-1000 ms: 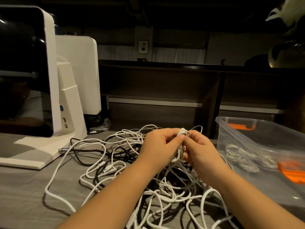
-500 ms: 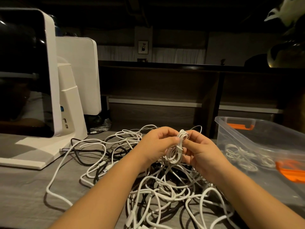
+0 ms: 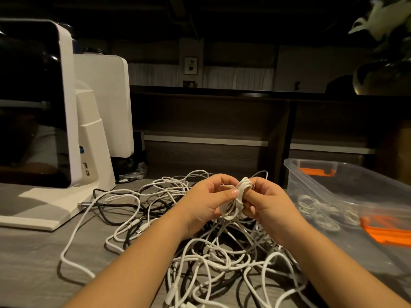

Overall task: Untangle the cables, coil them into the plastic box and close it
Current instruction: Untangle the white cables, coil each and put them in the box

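Note:
A small coil of white cable hangs between my two hands above the table. My left hand pinches the coil from the left with thumb and fingers. From the right, my right hand grips the top of the same coil. Below them lies a tangled heap of white and black cables spread over the grey table. The clear plastic box stands open at the right, with coiled white cables on its floor and orange latches at its ends.
A white monitor on a stand fills the left, its base resting on the table. A black cable plugs into the base. Dark shelving runs behind. A plant hangs at the top right.
The coil has loosened into a larger hanging loop. My left thumb has shifted onto its side, and my right hand's fingers have turned slightly around its top.

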`<state>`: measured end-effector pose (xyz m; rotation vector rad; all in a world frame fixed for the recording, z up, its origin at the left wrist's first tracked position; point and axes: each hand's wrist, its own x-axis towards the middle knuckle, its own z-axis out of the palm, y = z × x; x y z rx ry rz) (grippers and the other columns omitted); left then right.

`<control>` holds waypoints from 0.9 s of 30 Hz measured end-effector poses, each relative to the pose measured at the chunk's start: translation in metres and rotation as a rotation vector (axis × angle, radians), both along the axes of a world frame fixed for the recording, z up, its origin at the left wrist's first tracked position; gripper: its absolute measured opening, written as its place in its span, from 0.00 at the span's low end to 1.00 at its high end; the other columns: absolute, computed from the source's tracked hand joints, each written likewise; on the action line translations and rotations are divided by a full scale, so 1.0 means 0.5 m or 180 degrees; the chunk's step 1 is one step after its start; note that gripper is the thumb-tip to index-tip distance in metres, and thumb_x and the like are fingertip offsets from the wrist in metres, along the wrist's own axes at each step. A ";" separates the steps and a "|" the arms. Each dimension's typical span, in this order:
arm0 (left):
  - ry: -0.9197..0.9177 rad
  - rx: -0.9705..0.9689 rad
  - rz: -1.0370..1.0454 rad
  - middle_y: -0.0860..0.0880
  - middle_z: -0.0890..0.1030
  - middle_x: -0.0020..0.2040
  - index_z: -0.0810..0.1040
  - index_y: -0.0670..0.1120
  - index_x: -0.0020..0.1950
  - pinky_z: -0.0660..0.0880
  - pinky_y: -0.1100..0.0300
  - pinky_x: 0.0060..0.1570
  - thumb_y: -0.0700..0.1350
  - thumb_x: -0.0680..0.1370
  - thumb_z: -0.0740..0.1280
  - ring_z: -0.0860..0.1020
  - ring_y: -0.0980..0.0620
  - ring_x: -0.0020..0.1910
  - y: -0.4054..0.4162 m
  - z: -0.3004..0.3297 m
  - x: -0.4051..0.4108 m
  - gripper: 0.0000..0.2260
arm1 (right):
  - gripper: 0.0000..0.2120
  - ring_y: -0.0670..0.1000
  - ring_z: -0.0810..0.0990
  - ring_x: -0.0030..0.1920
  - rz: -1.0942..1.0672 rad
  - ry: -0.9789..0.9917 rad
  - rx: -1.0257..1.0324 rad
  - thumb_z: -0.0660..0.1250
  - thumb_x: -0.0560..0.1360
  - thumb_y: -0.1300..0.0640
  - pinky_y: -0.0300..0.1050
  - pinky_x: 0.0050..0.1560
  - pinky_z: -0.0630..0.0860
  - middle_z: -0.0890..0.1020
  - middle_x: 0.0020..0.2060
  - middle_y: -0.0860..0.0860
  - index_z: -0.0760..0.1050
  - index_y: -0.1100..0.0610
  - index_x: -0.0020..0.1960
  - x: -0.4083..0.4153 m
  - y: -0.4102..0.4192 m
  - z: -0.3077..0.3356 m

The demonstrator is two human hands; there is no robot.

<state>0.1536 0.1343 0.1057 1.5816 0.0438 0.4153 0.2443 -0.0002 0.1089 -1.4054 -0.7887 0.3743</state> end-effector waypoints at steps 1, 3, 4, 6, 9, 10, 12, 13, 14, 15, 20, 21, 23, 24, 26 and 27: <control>-0.0021 0.0012 0.0046 0.46 0.82 0.47 0.82 0.47 0.52 0.79 0.42 0.56 0.39 0.79 0.69 0.82 0.45 0.48 -0.001 0.001 0.000 0.05 | 0.03 0.49 0.76 0.32 -0.0001 0.0012 0.0008 0.66 0.78 0.64 0.41 0.33 0.74 0.78 0.35 0.57 0.78 0.62 0.49 0.000 -0.001 0.000; -0.0055 0.0027 0.0161 0.45 0.83 0.47 0.82 0.46 0.50 0.79 0.42 0.55 0.39 0.78 0.70 0.83 0.45 0.47 -0.001 0.001 0.001 0.04 | 0.03 0.49 0.76 0.33 0.0006 0.0081 0.0047 0.65 0.78 0.65 0.41 0.33 0.76 0.79 0.37 0.57 0.78 0.62 0.50 -0.002 0.000 0.002; -0.0073 0.0024 0.0229 0.46 0.83 0.46 0.82 0.46 0.51 0.81 0.45 0.52 0.40 0.78 0.70 0.83 0.46 0.46 -0.001 0.002 0.002 0.03 | 0.04 0.49 0.77 0.33 0.0014 0.0158 0.0080 0.64 0.79 0.66 0.41 0.34 0.78 0.79 0.38 0.57 0.77 0.62 0.51 -0.002 0.000 0.005; -0.0075 -0.0003 0.0359 0.47 0.85 0.46 0.82 0.45 0.51 0.82 0.53 0.45 0.42 0.78 0.71 0.84 0.50 0.44 -0.001 0.004 0.005 0.04 | 0.06 0.48 0.77 0.34 0.0025 0.0285 0.0145 0.62 0.79 0.68 0.43 0.36 0.80 0.80 0.40 0.57 0.77 0.62 0.52 -0.002 0.004 0.015; 0.0025 0.0052 0.0463 0.51 0.85 0.44 0.82 0.47 0.54 0.82 0.54 0.44 0.45 0.80 0.69 0.84 0.53 0.42 -0.007 0.015 0.013 0.05 | 0.05 0.49 0.79 0.35 -0.0227 0.0076 -0.0049 0.62 0.80 0.67 0.44 0.39 0.81 0.79 0.40 0.58 0.75 0.62 0.54 -0.002 0.007 0.039; 0.0044 0.0123 0.0476 0.51 0.84 0.44 0.81 0.47 0.55 0.81 0.54 0.44 0.46 0.81 0.68 0.84 0.54 0.41 -0.011 0.022 0.017 0.05 | 0.05 0.50 0.80 0.35 -0.0332 0.0031 -0.0138 0.63 0.80 0.66 0.46 0.39 0.82 0.79 0.40 0.59 0.75 0.62 0.54 -0.001 0.007 0.048; 0.0061 0.0321 0.0495 0.50 0.84 0.45 0.81 0.49 0.54 0.81 0.54 0.44 0.47 0.82 0.66 0.83 0.55 0.40 -0.016 0.038 0.028 0.05 | 0.05 0.54 0.82 0.39 -0.0571 -0.0215 -0.0405 0.64 0.79 0.65 0.52 0.42 0.84 0.80 0.42 0.58 0.73 0.60 0.54 0.001 0.002 0.071; 0.0071 0.0435 0.0514 0.50 0.84 0.45 0.81 0.50 0.53 0.81 0.55 0.42 0.47 0.82 0.66 0.83 0.55 0.40 -0.016 0.046 0.032 0.05 | 0.06 0.56 0.83 0.42 -0.0705 -0.0527 -0.0629 0.65 0.78 0.64 0.56 0.44 0.83 0.81 0.44 0.57 0.72 0.58 0.54 0.001 -0.002 0.084; 0.0092 0.0558 0.0521 0.51 0.83 0.45 0.81 0.51 0.52 0.80 0.56 0.41 0.47 0.82 0.66 0.82 0.55 0.40 -0.021 0.057 0.037 0.04 | 0.08 0.56 0.83 0.44 -0.0832 -0.0965 -0.0901 0.65 0.77 0.63 0.58 0.46 0.83 0.80 0.45 0.55 0.71 0.56 0.54 0.004 -0.012 0.098; 0.0112 0.0677 0.0535 0.52 0.82 0.44 0.81 0.51 0.51 0.79 0.58 0.39 0.48 0.82 0.66 0.80 0.56 0.40 -0.026 0.066 0.042 0.04 | 0.09 0.55 0.81 0.46 -0.0932 -0.1494 -0.1213 0.65 0.77 0.62 0.56 0.47 0.82 0.79 0.46 0.53 0.70 0.53 0.55 0.006 -0.022 0.114; 0.0082 0.1123 0.0454 0.51 0.81 0.41 0.81 0.49 0.50 0.76 0.59 0.36 0.47 0.81 0.67 0.78 0.55 0.37 -0.077 0.121 0.083 0.04 | 0.03 0.53 0.76 0.48 -0.1388 -0.3399 -0.2352 0.64 0.77 0.56 0.46 0.44 0.72 0.77 0.45 0.49 0.71 0.50 0.50 0.026 -0.095 0.183; 0.0050 0.1283 0.0459 0.51 0.82 0.42 0.81 0.50 0.49 0.76 0.57 0.39 0.48 0.81 0.68 0.78 0.54 0.39 -0.090 0.131 0.094 0.04 | 0.03 0.54 0.76 0.48 -0.1442 -0.3506 -0.2445 0.64 0.76 0.56 0.47 0.44 0.72 0.76 0.45 0.49 0.71 0.49 0.48 0.033 -0.112 0.194; -0.0022 0.1602 0.0457 0.49 0.82 0.44 0.81 0.50 0.49 0.76 0.53 0.43 0.48 0.81 0.68 0.78 0.52 0.42 -0.123 0.153 0.119 0.04 | 0.03 0.56 0.77 0.49 -0.1573 -0.3661 -0.2534 0.66 0.75 0.54 0.48 0.47 0.75 0.75 0.45 0.50 0.72 0.48 0.46 0.050 -0.151 0.213; -0.0063 0.1718 0.0429 0.49 0.82 0.45 0.81 0.49 0.50 0.76 0.54 0.43 0.48 0.81 0.68 0.78 0.52 0.42 -0.142 0.165 0.131 0.04 | 0.03 0.57 0.77 0.50 -0.1674 -0.3742 -0.2560 0.67 0.75 0.53 0.48 0.48 0.75 0.74 0.46 0.51 0.74 0.47 0.47 0.061 -0.172 0.221; -0.0152 0.1884 0.0316 0.48 0.81 0.47 0.79 0.48 0.52 0.78 0.59 0.40 0.46 0.81 0.67 0.78 0.52 0.43 -0.183 0.187 0.151 0.03 | 0.07 0.58 0.76 0.52 -0.1882 -0.3887 -0.2720 0.68 0.75 0.51 0.47 0.49 0.74 0.74 0.48 0.53 0.77 0.49 0.53 0.082 -0.211 0.231; -0.0214 0.2049 0.0290 0.48 0.81 0.48 0.79 0.48 0.53 0.79 0.59 0.41 0.46 0.82 0.66 0.79 0.52 0.45 -0.203 0.196 0.162 0.03 | 0.09 0.59 0.75 0.53 -0.1987 -0.3916 -0.2826 0.68 0.75 0.51 0.47 0.49 0.72 0.73 0.48 0.53 0.78 0.50 0.55 0.092 -0.229 0.234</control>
